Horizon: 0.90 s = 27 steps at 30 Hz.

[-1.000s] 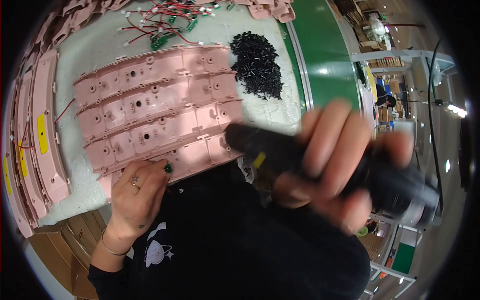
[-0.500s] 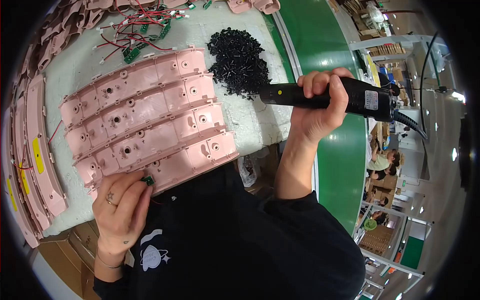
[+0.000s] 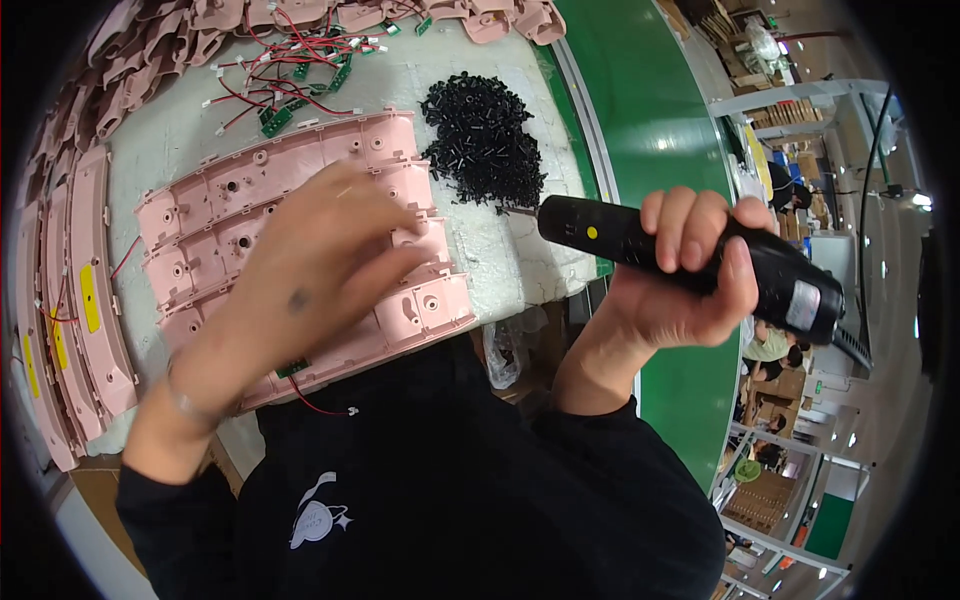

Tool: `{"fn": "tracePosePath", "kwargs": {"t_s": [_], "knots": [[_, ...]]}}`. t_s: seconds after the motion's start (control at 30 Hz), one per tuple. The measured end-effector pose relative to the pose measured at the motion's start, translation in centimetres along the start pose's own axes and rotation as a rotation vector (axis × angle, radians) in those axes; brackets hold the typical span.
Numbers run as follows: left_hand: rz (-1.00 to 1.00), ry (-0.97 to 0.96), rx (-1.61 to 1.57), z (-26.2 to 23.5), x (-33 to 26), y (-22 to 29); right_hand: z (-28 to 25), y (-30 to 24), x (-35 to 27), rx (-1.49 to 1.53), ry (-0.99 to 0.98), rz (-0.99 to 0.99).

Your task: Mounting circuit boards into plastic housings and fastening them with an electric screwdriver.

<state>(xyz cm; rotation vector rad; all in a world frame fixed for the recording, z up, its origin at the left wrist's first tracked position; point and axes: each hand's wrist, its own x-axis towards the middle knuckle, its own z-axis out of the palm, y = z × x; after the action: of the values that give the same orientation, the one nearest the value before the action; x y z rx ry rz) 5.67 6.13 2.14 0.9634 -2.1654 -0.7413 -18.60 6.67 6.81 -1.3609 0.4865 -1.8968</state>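
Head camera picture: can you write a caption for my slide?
Right hand grips a black electric screwdriver beside a pile of black screws; left hand hovers over pink plastic panels.

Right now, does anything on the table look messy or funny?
Mostly tidy. The pile of small black screws sits loose on the white table, a few strays at its edge. One red wire dangles off the front pink plastic panel.

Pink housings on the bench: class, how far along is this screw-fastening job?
Done: four pink housings lie side by side on the white mat. In hand: the right hand holds the black electric screwdriver at the black screw pile; the left hand hovers over the housings. Left: open screw holes, spare wired boards.
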Motion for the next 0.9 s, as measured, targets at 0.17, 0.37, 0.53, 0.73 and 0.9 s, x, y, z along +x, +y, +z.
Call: {"fn": "tracePosePath", "kwargs": {"t_s": [0.17, 0.37, 0.53, 0.73, 0.9], "knots": [[-0.138, -0.162, -0.278, 3.5, 5.1, -1.1, 0.7, -1.5, 0.4, 0.029, -0.178, -0.003], [0.095, 0.099, -0.238, 4.8, 5.6, -0.8, 0.3, -2.7, 0.9, 0.101, -0.239, 0.004], [0.176, 0.229, -0.165, 4.7, 6.2, -0.4, 0.1, -3.0, 1.4, 0.105, -0.222, -0.019], [0.222, 0.282, -0.156, 5.2, 6.5, -0.8, 0.4, -3.2, 1.3, 0.143, -0.196, -0.061], [0.226, 0.318, -0.084, 5.4, 7.7, -1.3, 0.1, -3.0, 1.8, 0.063, -0.166, -0.099]]}}
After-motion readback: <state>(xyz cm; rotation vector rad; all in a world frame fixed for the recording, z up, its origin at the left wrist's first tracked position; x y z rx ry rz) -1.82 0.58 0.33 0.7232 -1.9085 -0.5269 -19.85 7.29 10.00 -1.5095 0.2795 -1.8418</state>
